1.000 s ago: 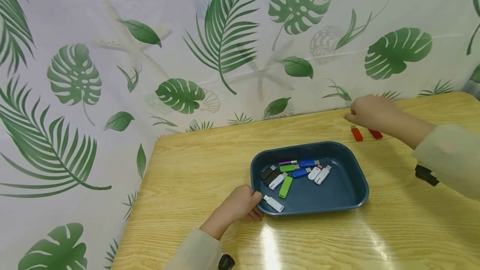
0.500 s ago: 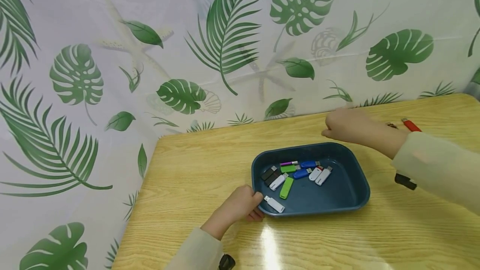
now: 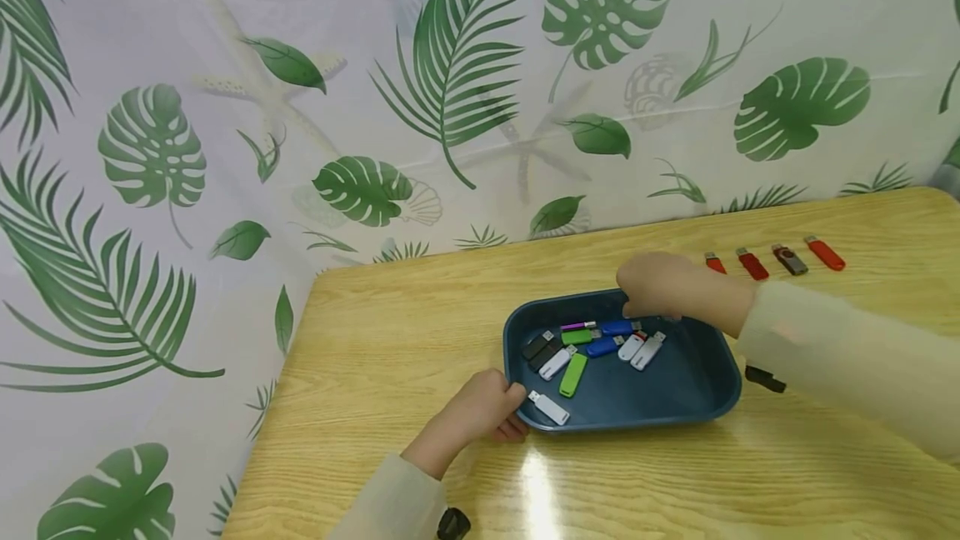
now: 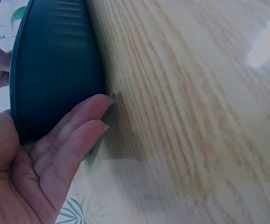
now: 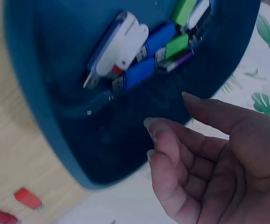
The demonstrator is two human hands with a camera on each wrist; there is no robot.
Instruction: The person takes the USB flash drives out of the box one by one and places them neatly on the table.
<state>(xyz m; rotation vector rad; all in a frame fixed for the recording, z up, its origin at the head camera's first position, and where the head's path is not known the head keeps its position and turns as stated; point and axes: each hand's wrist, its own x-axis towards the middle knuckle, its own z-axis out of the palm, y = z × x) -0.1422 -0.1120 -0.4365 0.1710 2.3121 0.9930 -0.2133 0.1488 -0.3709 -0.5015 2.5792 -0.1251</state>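
My left hand [image 3: 491, 407] holds the dark blue plastic tray [image 3: 637, 422] at its near-left corner. In the left wrist view its fingers [image 4: 79, 133] lie along the tray's outer wall; the thumb tip is hidden there. My right hand [image 3: 663, 286] is over the tray's far edge. The right wrist view shows its fingers [image 5: 165, 175] loosely bent, the thumb apart and nothing between them. Several USB flash drives lie in the tray: a green one [image 3: 573, 375], a white one [image 3: 549, 408], a blue one [image 5: 139, 73], a purple one [image 5: 179, 60] and black ones.
A row of USB sticks lies on the wooden table [image 3: 390, 332] behind and right of the tray: a bright red one [image 3: 826, 253], a grey swivel one [image 3: 790, 260], a dark red one [image 3: 752, 264] and another red one [image 3: 715, 264]. A leaf-patterned cloth [image 3: 315, 65] hangs behind.
My right hand has moved left and toward me, from above the red USB sticks to over the tray's far edge, uncovering the row. My left hand and the tray have stayed put.
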